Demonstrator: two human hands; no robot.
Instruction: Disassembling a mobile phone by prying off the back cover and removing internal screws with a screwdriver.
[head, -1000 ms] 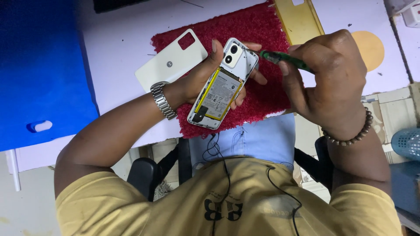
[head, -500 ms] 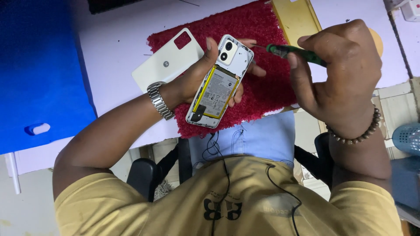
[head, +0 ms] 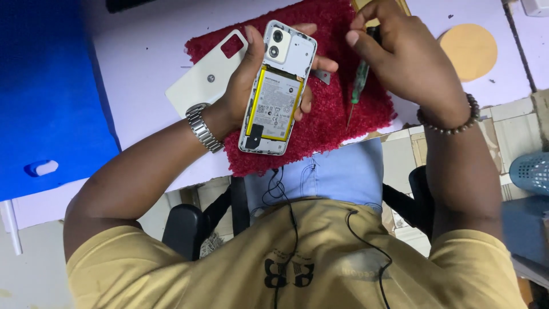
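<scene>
The left hand point(head: 243, 100) is closed around an opened phone point(head: 277, 88), gripping it by its long edges with the thumb on one side and the fingers wrapped behind; the phone is held clear above a red fibre mat point(head: 337, 97) that lies on the desk point(head: 143, 63), close to the desk's front edge. The phone's back is off: the camera block with two lenses sits at the end pointing away from the person, and a battery framed in yellow fills the middle of the body. The left wrist carries a metal watch point(head: 201, 127). The right hand point(head: 400, 54) is closed on a screwdriver with a green handle point(head: 360, 80), gripped between thumb and fingertips at its upper end, the shaft hanging almost vertical with the tip pointing down toward the mat, near the mat's right edge. The tip is apart from the phone. The right wrist carries a bead bracelet point(head: 449, 121). A white back cover point(head: 209, 77) with a square camera cut-out lies flat on the desk, partly overlapping the left edge of the mat, just beside the left hand. A round tan disc point(head: 472, 51) lies on the desk to the right of the mat, beyond the right hand. A blue panel point(head: 48, 97) covers the left part of the desk
</scene>
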